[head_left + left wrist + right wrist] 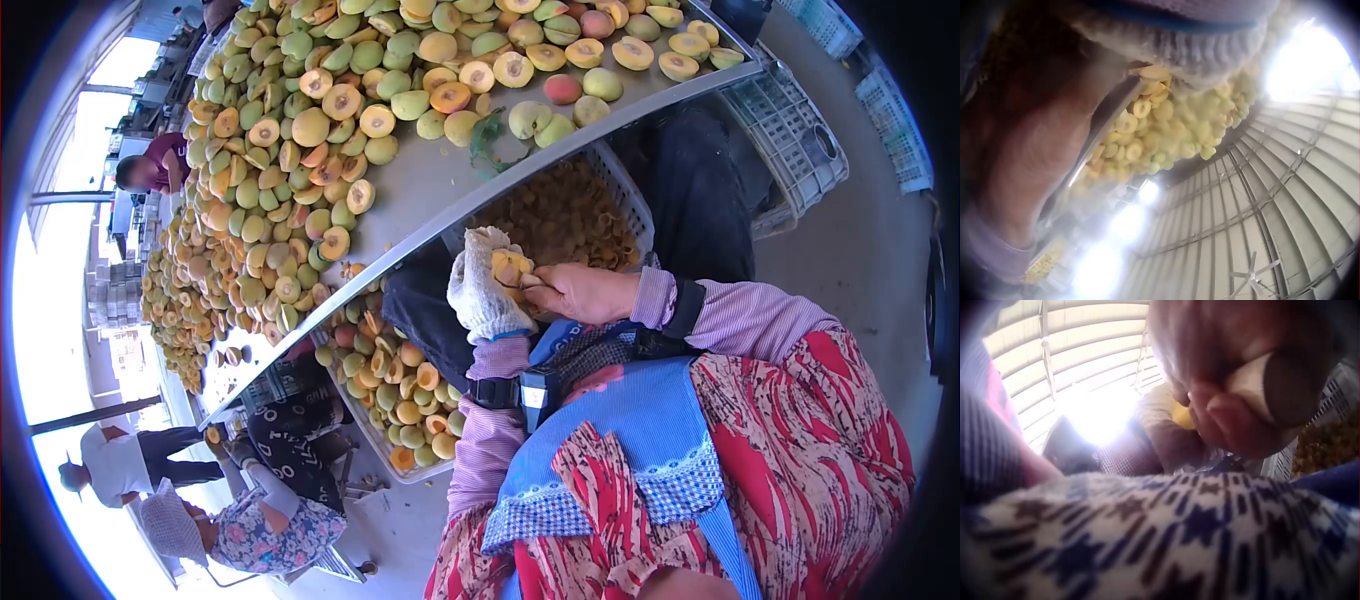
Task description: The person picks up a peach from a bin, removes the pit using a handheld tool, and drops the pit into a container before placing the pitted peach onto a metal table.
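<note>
My left hand (480, 290), in a white knitted glove, holds a yellow peach half (510, 266) near my lap. The bare right hand (588, 293) meets it from the right, fingertips right at the fruit. In the right wrist view, curled right fingers (1235, 419) grip a tool by its round wooden handle (1252, 386); the tool's working end is hidden there. Part of the yellow fruit shows behind those fingers. The left wrist view has the glove's ribbed cuff (1179, 53) at the top, with the bare right hand close by on the left.
A metal table (420, 195) heaped with halved peaches (340, 100) runs along my front. Beneath its edge are a crate (628, 190) of brownish-yellow scraps and a crate (408, 476) of peach halves. Another crate (790, 140) stands right. A person in a floral top (275, 525) sits left.
</note>
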### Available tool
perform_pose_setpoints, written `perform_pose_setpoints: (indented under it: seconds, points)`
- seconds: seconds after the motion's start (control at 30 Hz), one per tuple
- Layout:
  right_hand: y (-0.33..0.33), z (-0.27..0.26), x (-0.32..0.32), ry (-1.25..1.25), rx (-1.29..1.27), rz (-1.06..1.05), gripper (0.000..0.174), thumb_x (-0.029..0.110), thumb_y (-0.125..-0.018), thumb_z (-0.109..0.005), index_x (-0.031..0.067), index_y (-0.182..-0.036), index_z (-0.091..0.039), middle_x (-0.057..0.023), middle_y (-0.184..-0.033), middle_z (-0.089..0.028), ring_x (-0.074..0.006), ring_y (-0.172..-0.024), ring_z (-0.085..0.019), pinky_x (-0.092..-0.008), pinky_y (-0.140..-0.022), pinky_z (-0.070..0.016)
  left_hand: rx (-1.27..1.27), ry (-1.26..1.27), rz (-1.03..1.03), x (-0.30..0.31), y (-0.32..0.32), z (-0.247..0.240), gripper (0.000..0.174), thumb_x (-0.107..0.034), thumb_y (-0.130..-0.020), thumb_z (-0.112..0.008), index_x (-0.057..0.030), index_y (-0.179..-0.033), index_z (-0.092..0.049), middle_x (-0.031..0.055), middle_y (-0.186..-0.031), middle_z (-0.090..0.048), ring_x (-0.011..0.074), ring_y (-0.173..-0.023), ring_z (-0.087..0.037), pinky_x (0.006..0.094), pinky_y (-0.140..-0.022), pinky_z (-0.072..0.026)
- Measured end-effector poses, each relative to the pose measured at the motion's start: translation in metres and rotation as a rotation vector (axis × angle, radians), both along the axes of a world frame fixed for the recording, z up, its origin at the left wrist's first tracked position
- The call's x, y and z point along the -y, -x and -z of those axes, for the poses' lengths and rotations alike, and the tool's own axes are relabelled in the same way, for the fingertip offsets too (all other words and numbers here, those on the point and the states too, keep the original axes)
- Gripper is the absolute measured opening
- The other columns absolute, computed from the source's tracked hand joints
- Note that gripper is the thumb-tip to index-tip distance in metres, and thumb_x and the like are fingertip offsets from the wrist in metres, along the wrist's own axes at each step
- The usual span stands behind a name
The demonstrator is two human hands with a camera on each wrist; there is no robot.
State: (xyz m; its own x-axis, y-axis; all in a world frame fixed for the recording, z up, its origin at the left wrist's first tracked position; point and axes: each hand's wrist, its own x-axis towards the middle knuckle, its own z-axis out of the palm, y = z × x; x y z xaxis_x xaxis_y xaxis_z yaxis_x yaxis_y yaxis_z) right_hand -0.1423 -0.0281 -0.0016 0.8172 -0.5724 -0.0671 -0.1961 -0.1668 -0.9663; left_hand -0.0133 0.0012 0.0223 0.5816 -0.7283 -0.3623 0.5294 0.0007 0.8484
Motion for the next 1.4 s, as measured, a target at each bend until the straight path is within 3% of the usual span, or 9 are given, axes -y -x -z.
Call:
perform_pose_setpoints:
  seconds: [0.3, 0.43, 0.63, 0.73, 0.87, 0.9, 0.97, 1.1, 1.4]
  points:
    - [0.01, -0.042, 0.007, -1.213, -0.088, -0.214, 0.037, 0.045, -0.096, -0.032, 0.013, -0.077, -0.039, 0.0074, -0.052, -0.027, -0.0027, -0.038, -0.026, -0.0203, -0.031, -0.0212, 0.308, 0.159, 0.219, -0.004, -0.009, -0.003, 0.017, -0.011, -0.086, -0.061, 0.005, -0.091, -0.065, 0.0098, -0.08, -0.065, 0.0124, -0.068, -0.059, 0.0239, -0.06, -0.0475]
    - [0.012, -0.041, 0.004, -1.346, 0.045, -0.282, 0.035, 0.044, -0.096, -0.034, 0.014, -0.079, -0.039, 0.0075, -0.053, -0.028, -0.0018, -0.038, -0.026, -0.0186, -0.031, -0.0208, 0.112, 0.199, 0.249, -0.002, -0.008, -0.016, 0.02, -0.013, -0.085, -0.062, 0.0054, -0.091, -0.065, 0.0124, -0.082, -0.066, 0.0166, -0.069, -0.061, 0.0269, -0.061, -0.0501]
    - [0.015, -0.052, 0.006, -0.565, -0.238, -0.143, 0.04, 0.05, -0.096, -0.033, 0.0141, -0.08, -0.039, 0.0068, -0.053, -0.03, -0.0008, -0.037, -0.027, -0.0173, -0.029, -0.0261, 0.077, 0.131, 0.247, -0.006, -0.008, 0.0, 0.022, -0.016, -0.087, -0.061, 0.005, -0.09, -0.064, 0.0124, -0.085, -0.067, 0.0188, -0.072, -0.063, 0.0301, -0.064, -0.0518]
    - [0.016, -0.043, 0.005, -1.339, -0.039, -0.261, 0.034, 0.044, -0.097, -0.034, 0.0146, -0.08, -0.038, 0.0087, -0.055, -0.028, 0.0003, -0.039, -0.025, -0.0157, -0.03, -0.0206, 0.061, 0.155, 0.239, -0.008, -0.002, -0.005, 0.022, -0.016, -0.087, -0.061, 0.0053, -0.091, -0.064, 0.0129, -0.086, -0.067, 0.0193, -0.073, -0.063, 0.0302, -0.065, -0.0519]
    - [0.019, -0.042, 0.007, -1.36, -0.032, -0.297, 0.036, 0.042, -0.097, -0.035, 0.0095, -0.085, -0.043, 0.0039, -0.055, -0.038, -0.0048, -0.038, -0.035, -0.0206, -0.031, -0.0301, 0.183, 0.242, 0.267, -0.01, -0.008, -0.006, 0.023, -0.015, -0.087, -0.061, 0.0062, -0.095, -0.063, 0.0138, -0.086, -0.067, 0.02, -0.073, -0.063, 0.0308, -0.066, -0.0523]
    - [0.017, -0.037, 0.008, -1.35, -0.029, -0.299, 0.036, 0.042, -0.097, -0.035, 0.0095, -0.085, -0.043, 0.0039, -0.055, -0.038, -0.0048, -0.038, -0.035, -0.0206, -0.031, -0.0301, 0.177, 0.237, 0.264, -0.011, -0.007, -0.004, 0.023, -0.015, -0.087, -0.061, 0.0062, -0.095, -0.063, 0.0138, -0.086, -0.067, 0.0201, -0.073, -0.063, 0.0311, -0.066, -0.0524]
    - [0.016, -0.025, 0.004, -0.083, -0.152, -0.121, 0.039, 0.04, -0.095, -0.039, 0.0033, -0.093, -0.051, -0.0052, -0.063, -0.054, -0.0158, -0.045, -0.051, -0.029, -0.039, -0.0428, 0.137, 0.204, 0.209, -0.006, -0.002, 0.0, 0.023, -0.017, -0.088, -0.061, 0.0049, -0.094, -0.064, 0.0129, -0.085, -0.067, 0.0202, -0.073, -0.063, 0.0315, -0.066, -0.0528]
    - [0.008, -0.021, 0.017, 0.246, -0.394, -0.052, 0.036, 0.033, -0.092, -0.046, -0.0014, -0.097, -0.054, -0.0213, -0.08, -0.064, -0.039, -0.073, -0.062, -0.0461, -0.07, -0.0479, -0.038, 0.037, 0.066, 0.008, 0.002, 0.017, 0.024, -0.025, -0.088, -0.061, -0.0008, -0.088, -0.062, 0.0076, -0.08, -0.063, 0.0198, -0.067, -0.06, 0.032, -0.062, -0.0513]
    - [0.027, -0.001, 0.0, 0.379, -0.436, 0.142, 0.032, 0.034, -0.093, -0.044, 0.0028, -0.092, -0.049, -0.0206, -0.076, -0.063, -0.0382, -0.071, -0.061, -0.0477, -0.063, -0.0467, -0.441, -0.066, -0.069, 0.024, -0.002, 0.018, 0.029, -0.039, -0.089, -0.054, -0.0098, -0.091, -0.055, 0.0036, -0.082, -0.056, 0.0231, -0.074, -0.055, 0.0385, -0.065, -0.0478]
